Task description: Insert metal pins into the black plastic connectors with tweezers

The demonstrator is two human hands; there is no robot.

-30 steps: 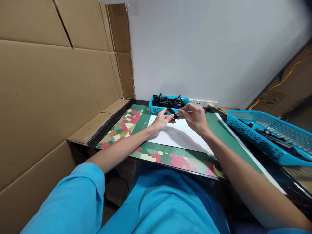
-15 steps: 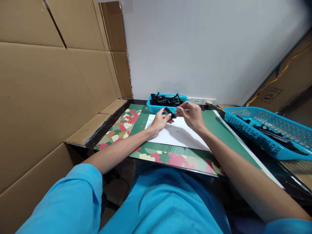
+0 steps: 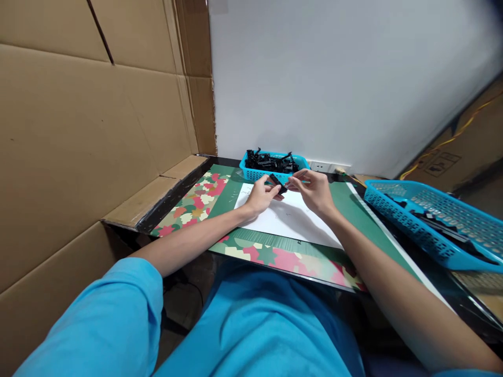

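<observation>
A small, elongated black part (image 3: 278, 184) is held tilted above a white sheet (image 3: 288, 217). My left hand (image 3: 260, 198) has its thumb and fingers closed round this part from the left. On the other side, my right hand (image 3: 314, 191) is bent with its fingertips pinched together at the part's right end. Whatever those fingertips hold, if anything, is too small to make out. Just behind both hands stands a blue basket (image 3: 257, 174) heaped with black plastic parts (image 3: 271, 161).
A larger blue basket (image 3: 412, 238) with long black pieces stands at the right. Under the sheet lies a green mat (image 3: 373, 230) with a camouflage-patterned edge. Cardboard walls (image 3: 78, 131) rise at the left. A socket strip (image 3: 320, 166) is by the white wall.
The view has shifted slightly. The black part has turned a little steeper in my left hand, and my right fingertips stay close beside it.
</observation>
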